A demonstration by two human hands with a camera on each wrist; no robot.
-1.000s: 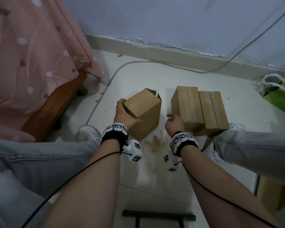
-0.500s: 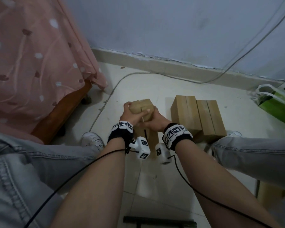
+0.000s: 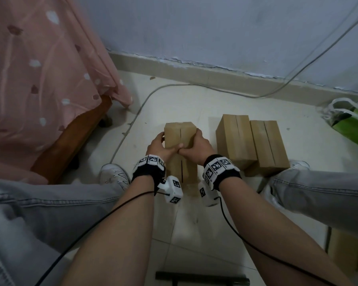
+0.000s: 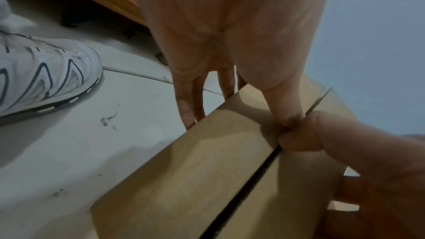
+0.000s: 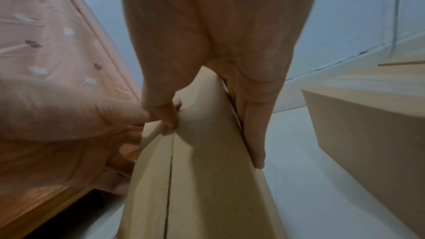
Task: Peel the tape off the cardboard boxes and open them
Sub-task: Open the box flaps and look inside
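Note:
A small cardboard box (image 3: 179,133) stands on end between my knees, its seam facing me. My left hand (image 3: 160,144) grips its left side and my right hand (image 3: 195,142) grips its right side. Both thumbs meet on the seam. In the left wrist view my left hand (image 4: 236,115) has its thumb on the box (image 4: 207,170) face and its fingers down the side. The right wrist view shows my right hand (image 5: 211,130) clasping the box (image 5: 202,179) the same way. Any tape on the dark seam is too faint to see.
Two more shut cardboard boxes (image 3: 236,139) (image 3: 269,145) lie side by side on the floor to the right. A green bag (image 3: 353,124) sits far right. A bed frame with pink cloth (image 3: 50,79) stands left. A cable (image 3: 132,120) crosses the tiled floor. A white shoe (image 3: 114,176) is near the box.
My right hand has come over from the other boxes and taken the box's right side. The box has been turned upright with its seam toward me.

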